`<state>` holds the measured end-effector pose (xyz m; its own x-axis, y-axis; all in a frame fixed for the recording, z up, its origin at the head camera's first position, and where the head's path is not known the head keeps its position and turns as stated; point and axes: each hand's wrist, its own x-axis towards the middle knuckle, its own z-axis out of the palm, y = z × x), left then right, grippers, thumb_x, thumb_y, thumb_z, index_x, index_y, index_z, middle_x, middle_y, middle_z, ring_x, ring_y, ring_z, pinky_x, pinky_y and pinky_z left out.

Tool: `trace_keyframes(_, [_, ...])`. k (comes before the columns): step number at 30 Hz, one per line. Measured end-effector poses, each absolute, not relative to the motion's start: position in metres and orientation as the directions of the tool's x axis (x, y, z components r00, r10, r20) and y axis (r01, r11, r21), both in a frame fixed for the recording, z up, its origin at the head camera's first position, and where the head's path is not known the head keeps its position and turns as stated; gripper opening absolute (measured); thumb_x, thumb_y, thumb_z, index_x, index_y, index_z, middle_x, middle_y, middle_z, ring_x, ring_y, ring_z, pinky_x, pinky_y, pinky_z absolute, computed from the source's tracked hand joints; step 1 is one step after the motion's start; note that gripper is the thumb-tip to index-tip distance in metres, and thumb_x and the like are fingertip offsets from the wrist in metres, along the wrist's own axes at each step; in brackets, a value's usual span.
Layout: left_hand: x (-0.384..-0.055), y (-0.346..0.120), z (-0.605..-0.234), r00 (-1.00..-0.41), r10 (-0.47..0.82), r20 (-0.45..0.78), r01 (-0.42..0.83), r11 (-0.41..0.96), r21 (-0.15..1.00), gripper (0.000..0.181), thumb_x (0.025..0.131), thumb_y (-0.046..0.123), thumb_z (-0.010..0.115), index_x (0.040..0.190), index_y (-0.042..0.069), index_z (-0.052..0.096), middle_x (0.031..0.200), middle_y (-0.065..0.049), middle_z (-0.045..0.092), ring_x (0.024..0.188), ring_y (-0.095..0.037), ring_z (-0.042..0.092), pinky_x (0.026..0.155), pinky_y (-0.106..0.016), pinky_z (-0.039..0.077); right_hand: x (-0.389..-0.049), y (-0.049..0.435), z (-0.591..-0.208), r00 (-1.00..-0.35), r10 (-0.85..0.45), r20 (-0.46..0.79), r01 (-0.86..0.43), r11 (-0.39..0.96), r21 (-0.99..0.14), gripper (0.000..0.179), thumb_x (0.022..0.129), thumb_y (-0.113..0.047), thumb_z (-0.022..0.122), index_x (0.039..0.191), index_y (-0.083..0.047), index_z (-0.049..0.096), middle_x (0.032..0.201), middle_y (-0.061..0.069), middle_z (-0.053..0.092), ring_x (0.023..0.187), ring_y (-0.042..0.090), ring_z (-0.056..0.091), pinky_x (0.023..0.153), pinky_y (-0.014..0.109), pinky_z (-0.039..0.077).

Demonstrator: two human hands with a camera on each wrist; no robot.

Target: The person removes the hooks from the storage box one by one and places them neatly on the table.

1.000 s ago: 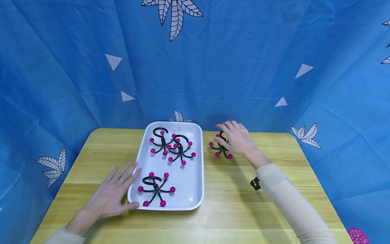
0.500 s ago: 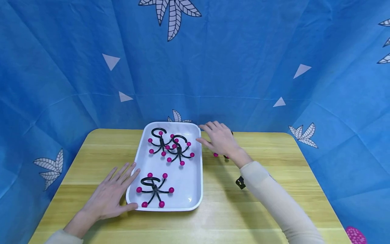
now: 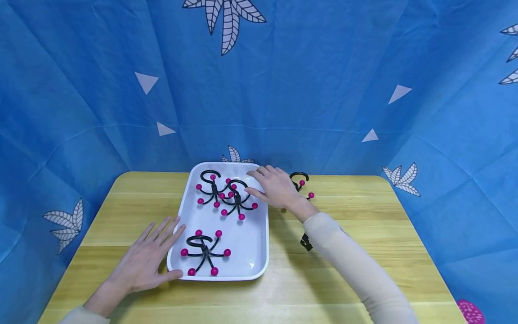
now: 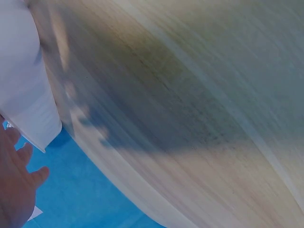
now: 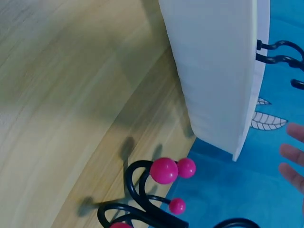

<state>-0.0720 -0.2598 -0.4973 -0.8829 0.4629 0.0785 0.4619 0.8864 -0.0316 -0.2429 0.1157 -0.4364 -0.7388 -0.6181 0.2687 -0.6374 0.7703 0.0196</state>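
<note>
The left hand (image 3: 147,258) is spread wide at the white tray's (image 3: 243,243) left edge; the right hand (image 3: 277,186), fingers extended, is over its right rim. Three pink-balled black hooks (image 3: 205,250) lie inside — a fourth hook (image 5: 161,216) is on the desk (image 3: 356,198), just right.

A screened-off work corner is shown; whether it is housed in a home, a lab or an office cannot be told. A light wood-grain desk (image 3: 315,288) with rounded far corners is enclosed at the back and on both sides by blue cloth (image 3: 315,72), hung like a curtain and marked by folds and creases. Pale leaves (image 3: 230,24), small triangles (image 3: 146,82) and a dotted pink shape (image 3: 471,312) are printed on it. The same blue is seen in both wrist views.
</note>
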Motion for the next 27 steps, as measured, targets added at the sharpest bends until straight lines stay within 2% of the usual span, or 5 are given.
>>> trace_keyframes(13, [-0.072,-0.259,-0.498,-0.892,0.450,0.051,0.450,0.893,-0.012,0.111,0.082,0.090,0.055,0.166,0.020,0.036,0.176,-0.009,0.030,0.160,-0.039,0.031,0.130,-0.062,0.027,-0.247,0.099,-0.445,-0.707,-0.648,0.284,-0.670,0.742,0.024,0.050,0.105,-0.056,0.056,0.138,-0.020,0.068,0.126,0.005,0.074,0.115,0.025,0.072,0.091,0.039,0.064])
trace_keyframes(21, [-0.073,-0.258,-0.495,-0.890,0.453,0.048,0.453,0.891,-0.001,0.111,0.082,0.089,0.056,0.166,0.018,0.035,0.176,-0.010,0.030,0.160,-0.040,0.031,0.129,-0.062,0.027,-0.248,0.091,-0.445,-0.702,-0.659,0.269,-0.666,0.742,0.080,0.051,0.105,-0.058,0.054,0.135,-0.020,0.070,0.123,0.003,0.076,0.113,0.024,0.073,0.091,0.037,0.064])
trace_keyframes(27, [-0.072,-0.258,-0.494,-0.892,0.449,0.042,0.449,0.893,-0.008,0.112,0.082,0.089,0.056,0.166,0.018,0.034,0.176,-0.011,0.030,0.160,-0.040,0.031,0.129,-0.062,0.027,-0.249,0.086,-0.443,-0.673,-0.687,0.275,-0.688,0.718,0.108,0.049,0.106,-0.057,0.054,0.130,-0.019,0.072,0.116,0.002,0.077,0.107,0.022,0.073,0.089,0.035,0.064])
